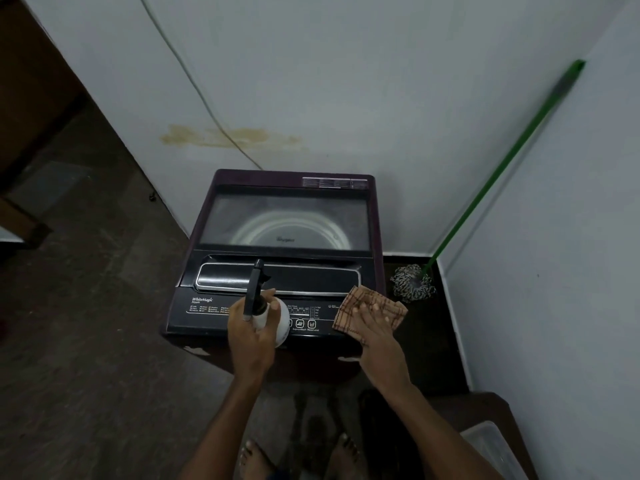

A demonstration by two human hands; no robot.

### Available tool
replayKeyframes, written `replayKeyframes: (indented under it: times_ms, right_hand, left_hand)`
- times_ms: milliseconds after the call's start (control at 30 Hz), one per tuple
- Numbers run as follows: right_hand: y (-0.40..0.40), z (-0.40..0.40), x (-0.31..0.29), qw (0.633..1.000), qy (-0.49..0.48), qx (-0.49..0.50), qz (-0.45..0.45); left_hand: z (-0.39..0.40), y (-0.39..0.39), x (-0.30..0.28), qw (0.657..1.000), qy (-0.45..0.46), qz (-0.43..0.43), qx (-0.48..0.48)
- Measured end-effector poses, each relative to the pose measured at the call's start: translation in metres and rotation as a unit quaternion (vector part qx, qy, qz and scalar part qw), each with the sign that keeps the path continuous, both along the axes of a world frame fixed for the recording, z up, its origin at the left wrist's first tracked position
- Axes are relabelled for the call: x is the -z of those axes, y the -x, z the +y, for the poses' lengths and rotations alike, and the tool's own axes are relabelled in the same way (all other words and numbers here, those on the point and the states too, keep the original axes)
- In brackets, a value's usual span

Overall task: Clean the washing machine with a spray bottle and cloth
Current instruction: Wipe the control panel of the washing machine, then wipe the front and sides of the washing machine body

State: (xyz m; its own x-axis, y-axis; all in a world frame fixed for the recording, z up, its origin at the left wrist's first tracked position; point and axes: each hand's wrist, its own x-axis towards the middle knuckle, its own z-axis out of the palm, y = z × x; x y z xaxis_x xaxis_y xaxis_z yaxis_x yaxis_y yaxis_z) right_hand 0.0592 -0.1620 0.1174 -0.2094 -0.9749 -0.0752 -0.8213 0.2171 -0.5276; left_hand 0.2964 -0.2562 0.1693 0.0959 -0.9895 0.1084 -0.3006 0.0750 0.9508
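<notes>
White walls (346,81) form the corner behind your washing machine (284,216), which stands with its glass lid shut. Right of it, a green-handled mop (485,188) leans into the corner. Your left hand (251,337) grips the spray bottle (268,317) over the control panel, fingers curled round its neck, nozzle pointing away. Your right hand (375,329) presses the checked cloth (367,310) flat onto the panel's right end, fingers straight.

Bare lid glass (284,216) beyond both hands; mop (414,284) right, wall (311,81) apparently close behind.
</notes>
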Motion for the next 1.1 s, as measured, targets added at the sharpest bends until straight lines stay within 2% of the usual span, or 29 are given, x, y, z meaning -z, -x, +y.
replayKeyframes:
  times_ms: [200, 433, 567, 667, 733, 933, 1100]
  right_hand:
    - [-0.004, 0.030, 0.014, 0.998, 0.037, -0.011, 0.043]
    - [-0.012, 0.026, 0.007, 0.990, 0.053, 0.002, 0.131]
    - [-0.026, 0.016, 0.007, 0.988, 0.007, 0.022, 0.153]
    - [-0.053, 0.008, 0.010, 0.984, -0.020, 0.054, 0.171]
    - [-0.072, -0.001, 0.011, 0.982, -0.004, 0.057, 0.179]
    - [-0.165, -0.033, 0.035, 0.983, 0.065, 0.019, 0.170]
    - [-0.229, -0.064, 0.054, 0.975, 0.115, -0.052, 0.184]
  left_hand:
    - [0.004, 0.003, 0.002, 1.000, -0.020, 0.000, -0.005]
    - [0.015, -0.032, 0.006, 1.000, -0.020, -0.008, 0.009]
    - [0.025, -0.062, 0.011, 0.999, -0.042, -0.010, 0.022]
    - [0.032, -0.090, 0.020, 0.998, -0.041, -0.026, 0.047]
    - [0.036, -0.107, 0.027, 0.998, -0.034, -0.025, 0.050]
    - [0.045, -0.163, 0.061, 0.997, -0.027, -0.026, 0.063]
    - [0.038, -0.188, 0.085, 0.999, -0.047, -0.011, 0.012]
